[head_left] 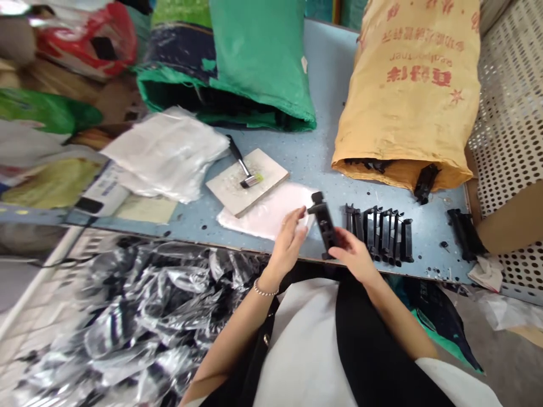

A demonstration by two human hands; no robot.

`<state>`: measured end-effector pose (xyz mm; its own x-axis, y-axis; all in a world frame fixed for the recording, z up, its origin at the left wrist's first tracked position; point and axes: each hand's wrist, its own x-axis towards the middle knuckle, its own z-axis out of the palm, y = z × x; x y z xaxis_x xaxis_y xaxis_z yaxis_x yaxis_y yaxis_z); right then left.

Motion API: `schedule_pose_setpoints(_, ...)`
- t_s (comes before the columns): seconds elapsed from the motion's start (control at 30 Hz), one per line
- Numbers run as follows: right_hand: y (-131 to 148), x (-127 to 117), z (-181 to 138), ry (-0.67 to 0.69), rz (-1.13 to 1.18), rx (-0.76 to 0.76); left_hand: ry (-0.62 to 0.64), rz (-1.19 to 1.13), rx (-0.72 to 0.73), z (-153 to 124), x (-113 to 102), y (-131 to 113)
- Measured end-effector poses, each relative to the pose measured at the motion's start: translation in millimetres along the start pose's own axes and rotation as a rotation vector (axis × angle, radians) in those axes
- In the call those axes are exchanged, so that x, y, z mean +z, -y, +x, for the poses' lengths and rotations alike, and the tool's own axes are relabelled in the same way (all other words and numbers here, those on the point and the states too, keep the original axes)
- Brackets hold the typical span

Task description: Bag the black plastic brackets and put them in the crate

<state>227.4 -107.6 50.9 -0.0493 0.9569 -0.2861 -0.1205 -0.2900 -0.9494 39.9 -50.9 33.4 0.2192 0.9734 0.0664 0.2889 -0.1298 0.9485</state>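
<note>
My right hand (pixel 354 255) grips a black plastic part (pixel 324 221) by its lower end, thumb and fingers closed on it. The part stands tilted at the front edge of the table, its upper end leaning left. Just left of it is my left hand (pixel 290 236), fingers stretched out and apart, the index fingertip close to a small arm of the part; whether they touch I cannot tell. Under the left hand lies a stack of thin white bags (pixel 258 217). Several similar black parts (pixel 384 232) stand in a row to the right.
A board (pixel 267 186) holds a brush (pixel 248 180). White plastic sheets (pixel 169 150) lie left. A green sack (pixel 258 62) and a yellow sack (pixel 407 102) with black parts stand behind. Bagged black pieces (pixel 169 316) fill the lower left. A perforated panel (pixel 513 113) borders the right.
</note>
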Motion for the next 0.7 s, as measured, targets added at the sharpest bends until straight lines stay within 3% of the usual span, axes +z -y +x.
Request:
schedule_pose_setpoints(0.07,0.5,-5.7,5.4,-0.061,0.042,0.01,-0.108,0.335,0.003,12.3,-12.0,13.0)
schedule_pose_setpoints(0.17,3.9,-8.4,10.4,-0.113,0.098,0.01,-0.036,0.552,-0.021,33.0,-27.3,26.5)
schedule_pose_setpoints(0.27,10.2,-2.4,10.5,-0.057,0.237,0.07,0.083,0.391,-0.065,47.3,-43.7,29.3)
schedule_pose_setpoints(0.4,16.9,13.5,8.6,0.117,0.382,0.115,0.051,0.162,-0.227,54.6,-62.0,24.2)
schedule_pose_setpoints(0.53,8.3,25.8,10.4,0.22,0.378,0.136,0.084,-0.005,-0.339,58.5,-69.5,23.8)
schedule_pose_setpoints(0.63,-3.4,25.7,10.5,0.187,0.188,0.206,0.015,-0.027,-0.284,56.3,-72.4,28.8)
schedule_pose_setpoints(0.7,-7.5,22.9,8.9,0.093,0.003,0.201,-0.065,0.142,-0.13,50.8,-74.4,31.5)
